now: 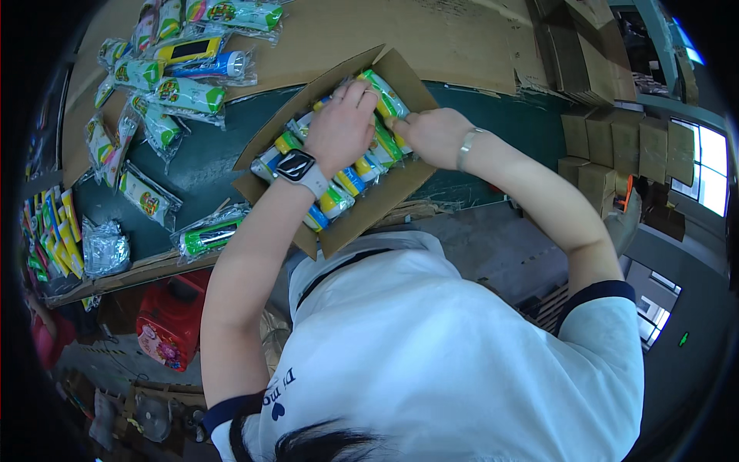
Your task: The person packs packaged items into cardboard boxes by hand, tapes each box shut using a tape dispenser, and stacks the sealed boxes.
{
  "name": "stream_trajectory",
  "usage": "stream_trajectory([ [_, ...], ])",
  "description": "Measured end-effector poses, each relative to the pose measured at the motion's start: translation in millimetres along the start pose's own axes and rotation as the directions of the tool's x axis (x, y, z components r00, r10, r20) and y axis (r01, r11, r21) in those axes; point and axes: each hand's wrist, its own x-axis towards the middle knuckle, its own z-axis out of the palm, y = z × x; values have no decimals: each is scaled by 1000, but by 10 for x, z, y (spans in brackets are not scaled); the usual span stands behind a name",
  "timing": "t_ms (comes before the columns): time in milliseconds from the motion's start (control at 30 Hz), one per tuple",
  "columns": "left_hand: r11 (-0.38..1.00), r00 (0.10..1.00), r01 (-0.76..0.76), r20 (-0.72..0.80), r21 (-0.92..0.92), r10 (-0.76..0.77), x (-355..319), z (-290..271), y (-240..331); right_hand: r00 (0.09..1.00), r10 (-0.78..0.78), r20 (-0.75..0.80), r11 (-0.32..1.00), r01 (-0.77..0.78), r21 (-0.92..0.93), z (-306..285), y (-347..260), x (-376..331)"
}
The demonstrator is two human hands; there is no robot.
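An open cardboard box (271, 135) lies on the dark green table (208, 158), packed with several bagged flashlights in green, yellow and blue. My left hand (341, 127), with a watch on the wrist, presses down on the packs in the middle of the box. My right hand (431, 135), wearing a bracelet, grips a bagged flashlight (383, 94) at the box's far right side and holds it against the others.
More bagged flashlights (185, 94) lie loose on the table's left part, one (208, 235) near the front edge. Folded cardboard boxes (623, 142) stack at the right. A red container (169, 319) stands under the table. Coloured packets (54, 231) sit far left.
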Motion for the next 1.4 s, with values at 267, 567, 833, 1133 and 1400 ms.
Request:
stream_trajectory([
  [267, 931, 977, -71, 213, 358, -7, 156, 149, 40, 901, 322, -291, 478, 110, 871, 203, 956, 143],
  [567, 987, 990, 138, -47, 84, -135, -474, -621, 319, 921, 307, -241, 120, 213, 970, 889, 338, 711],
  [833, 1000, 966, -12, 257, -10, 14, -1069, -409, 297, 890, 455, -12, -314, 173, 934, 1250, -165, 108],
  [1133, 946, 804, -322, 520, -29, 289, -584, 11, 212, 747, 665, -8, -299, 275, 914, 1516, -530, -151],
  [1400, 964, 761, -260, 601, -61, 244, -570, 43, 178, 638, 659, -399, 209, 353, 912, 1110, 215, -217],
])
